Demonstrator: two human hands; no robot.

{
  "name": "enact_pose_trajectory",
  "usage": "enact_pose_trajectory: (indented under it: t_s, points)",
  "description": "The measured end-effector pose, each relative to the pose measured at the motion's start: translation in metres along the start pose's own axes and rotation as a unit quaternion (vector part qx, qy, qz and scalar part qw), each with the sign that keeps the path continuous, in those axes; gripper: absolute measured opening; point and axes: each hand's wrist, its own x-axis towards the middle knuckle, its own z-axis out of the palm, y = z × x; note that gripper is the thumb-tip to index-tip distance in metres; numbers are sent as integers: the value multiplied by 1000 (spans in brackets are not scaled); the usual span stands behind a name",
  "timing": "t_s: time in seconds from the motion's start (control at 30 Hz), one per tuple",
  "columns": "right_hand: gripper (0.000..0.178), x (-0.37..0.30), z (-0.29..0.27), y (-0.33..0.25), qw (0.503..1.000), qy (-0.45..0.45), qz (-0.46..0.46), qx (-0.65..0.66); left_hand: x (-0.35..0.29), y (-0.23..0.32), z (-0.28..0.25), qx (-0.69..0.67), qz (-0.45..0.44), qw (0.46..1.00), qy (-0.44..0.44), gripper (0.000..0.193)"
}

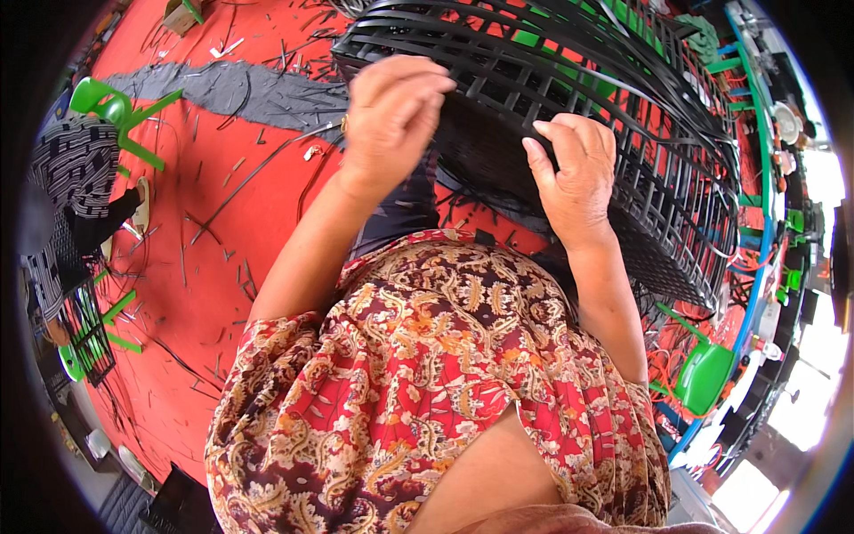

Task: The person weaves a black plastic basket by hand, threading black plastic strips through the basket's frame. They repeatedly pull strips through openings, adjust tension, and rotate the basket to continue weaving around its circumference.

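A large woven frame of flat black strips [665, 191] lies tilted in front of me and to the right, with many loose strip ends fanning from its upper side. My left hand [391, 120] is at its near left edge, fingers curled and pressed together, slightly blurred; whatever is in them is hidden. My right hand [578, 173] is raised at the near edge of the weave. Its thumb and forefinger close on the end of a black strip [544, 105]. A ring shows on my left hand.
Strip scraps litter the red floor [213, 187], crossed by a grey patch [240, 93]. At left a person in a patterned garment [76, 165] is beside a green stool [107, 102]. Another green stool [703, 378] stands at right, near a blue-edged bench [756, 303]. A cardboard box [181, 16] is far left.
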Motion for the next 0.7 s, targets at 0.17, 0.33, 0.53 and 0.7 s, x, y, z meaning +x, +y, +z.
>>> enact_pose_trajectory:
  t_s: [0.17, 0.33, 0.53, 0.7]
  points:
    - [35, 18, -11, -18, 1000, 3, 10, 25, -13, -31, -30, 17, -93, 995, 12, 17]
    - [29, 36, 6, -27, 998, -58, -18, -22, 1, -15, -17, 80, 34, 995, -57, 29]
    - [25, 35, 11, -22, 998, -59, -10, -23, 8, -8, 13, 112, 40, 984, -130, 25]
    - [23, 31, 21, -24, 999, -37, -7, 0, 15, -15, 14, 76, 42, 987, -139, 19]
